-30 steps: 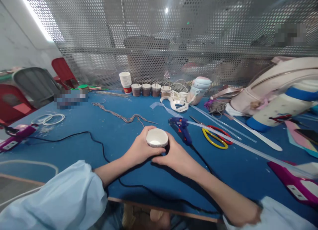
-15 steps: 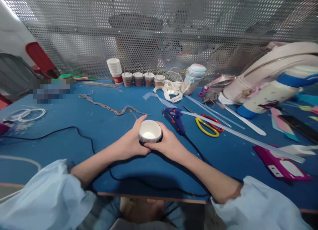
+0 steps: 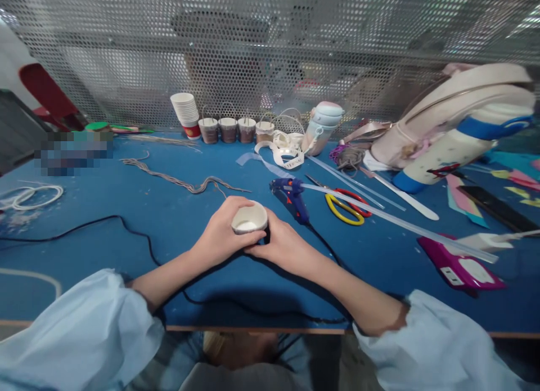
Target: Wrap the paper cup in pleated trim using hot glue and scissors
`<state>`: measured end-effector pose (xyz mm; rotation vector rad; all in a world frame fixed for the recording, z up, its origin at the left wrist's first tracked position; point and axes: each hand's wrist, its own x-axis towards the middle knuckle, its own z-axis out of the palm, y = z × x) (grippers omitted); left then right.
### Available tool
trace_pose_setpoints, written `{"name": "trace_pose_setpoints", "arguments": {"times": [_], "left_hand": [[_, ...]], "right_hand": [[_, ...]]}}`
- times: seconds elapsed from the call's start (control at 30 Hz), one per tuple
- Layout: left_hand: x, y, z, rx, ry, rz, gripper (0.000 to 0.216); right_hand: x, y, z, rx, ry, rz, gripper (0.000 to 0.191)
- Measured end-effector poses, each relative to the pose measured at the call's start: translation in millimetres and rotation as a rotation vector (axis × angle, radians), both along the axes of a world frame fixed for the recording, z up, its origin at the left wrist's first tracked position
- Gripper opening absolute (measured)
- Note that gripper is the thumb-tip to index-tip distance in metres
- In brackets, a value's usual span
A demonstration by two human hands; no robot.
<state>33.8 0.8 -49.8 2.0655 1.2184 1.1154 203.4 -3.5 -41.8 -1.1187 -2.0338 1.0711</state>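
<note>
Both hands are clamped on one small white cup, left hand (image 3: 217, 233) and right hand (image 3: 291, 247) curved around opposite sides, thumbs at the near wall. The cup (image 3: 248, 215) sits between them over the near middle of the blue bench (image 3: 97, 247); whether its base touches down cannot be told. Its inside is smooth, matte and round, with a thin strip of greyish outer wall below the rim.

Beyond lie limp, twisted strands of grey-brown cord (image 3: 181, 184). To the right is a blue plastic glue gun (image 3: 293, 201) with a long translucent stick (image 3: 396, 220) behind it, crossing near scissors (image 3: 330, 206) with one yellow and one red loop. At the back stand four brown-grey cups (image 3: 228, 133) with white rims and thin arched handles, next to a stack of ribbed-looking white paper cups (image 3: 184, 108).

A flat white ribbon (image 3: 291, 162), coiled beside them, bears dark capitals that seem to end in "ERNAL". The red band (image 3: 193, 129) low on the stack carries a mark too small to read.
</note>
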Motion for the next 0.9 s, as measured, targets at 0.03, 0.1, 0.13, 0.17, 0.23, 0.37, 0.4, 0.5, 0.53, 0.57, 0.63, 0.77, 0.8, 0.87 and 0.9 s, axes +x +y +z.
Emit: {"name": "trace_pose_setpoints", "arguments": {"times": [0.03, 0.1, 0.13, 0.17, 0.23, 0.37, 0.4, 0.5, 0.53, 0.57, 0.63, 0.77, 0.8, 0.87, 0.9], "left_hand": [[-1, 0, -0.1, -0.031, -0.003, 0.015, 0.045], [-4, -1, 1.1, -0.107, -0.015, 0.046, 0.052], [-5, -1, 1.7, -0.139, -0.031, 0.061, 0.055], [-6, -2, 1.8, -0.164, -0.053, 0.072, 0.059], [-6, -2, 0.9, -0.2, -0.104, 0.077, 0.066], [-3, -1, -2.1, -0.23, -0.155, 0.07, 0.074], [-3, -1, -2.5, -0.239, -0.157, 0.073, 0.075], [-3, 0, -2.0, -0.273, -0.159, 0.071, 0.076], [-4, 0, -1.6, -0.28, -0.158, 0.068, 0.076], [-4, 0, -1.1, -0.284, -0.156, 0.064, 0.076], [-4, 0, -0.4, -0.286, -0.154, 0.058, 0.075], [-4, -1, -0.2, -0.299, -0.165, 0.045, 0.075], [-4, -1, -0.1, -0.306, -0.17, 0.04, 0.075], [-3, -1, 0.3, -0.318, -0.175, 0.036, 0.074], [-3, -1, 0.6, -0.319, -0.175, 0.037, 0.074]], "right_hand": [[3, -4, 5.2, 0.028, -0.04, 0.02, 0.07], [13, -14, 16.0, 0.095, -0.139, 0.045, 0.067], [21, -20, 20.9, 0.127, -0.194, 0.049, 0.065], [29, -24, 25.2, 0.154, -0.247, 0.047, 0.061], [49, -31, 31.1, 0.174, -0.356, 0.029, 0.052], [92, -21, 32.5, 0.227, -0.578, -0.11, 0.038], [102, -15, 31.1, 0.266, -0.629, -0.162, 0.037], [127, 11, 24.0, 0.339, -0.822, -0.344, 0.036], [134, 20, 20.8, 0.358, -0.865, -0.378, 0.035], [140, 29, 17.2, 0.389, -0.884, -0.401, 0.033], [149, 44, 9.6, 0.425, -0.896, -0.419, 0.031], [157, 57, -3.0, 0.427, -0.89, -0.416, 0.027], [158, 57, -4.9, 0.429, -0.883, -0.416, 0.027], [158, 55, -6.9, 0.436, -0.871, -0.417, 0.028], [158, 54, -7.3, 0.439, -0.867, -0.419, 0.029]]}}
